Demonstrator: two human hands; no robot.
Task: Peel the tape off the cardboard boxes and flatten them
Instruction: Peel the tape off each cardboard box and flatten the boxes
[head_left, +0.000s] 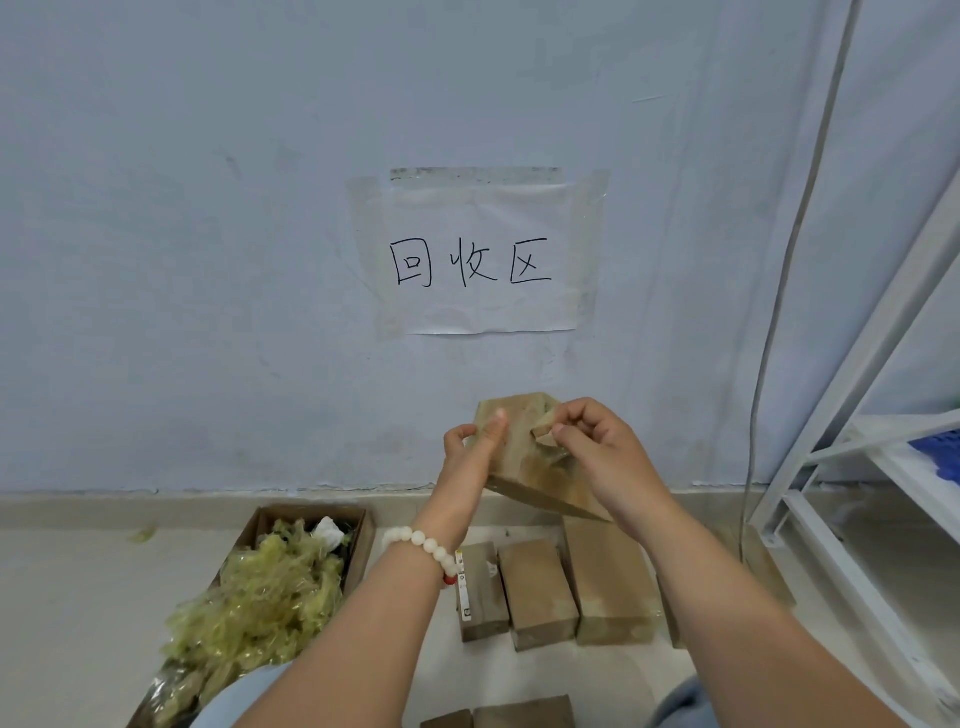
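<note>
A small brown cardboard box (524, 457) wrapped in clear tape is held up in front of the wall. My left hand (470, 457) grips its left side, thumb lying on the front face. My right hand (597, 452) pinches a lifted end of tape (545, 434) near the box's upper right corner. On the floor below stand several more taped boxes: one with a label (480, 592), a middle one (540, 592) and a taller one (608, 582).
An open cardboard carton (358, 540) at the left is heaped with crumpled yellowish tape (260, 597). A white metal shelf (883, 467) and a hanging cable (779, 312) stand at the right. A paper sign (478, 260) is taped to the wall. More boxes (519, 712) lie near the bottom edge.
</note>
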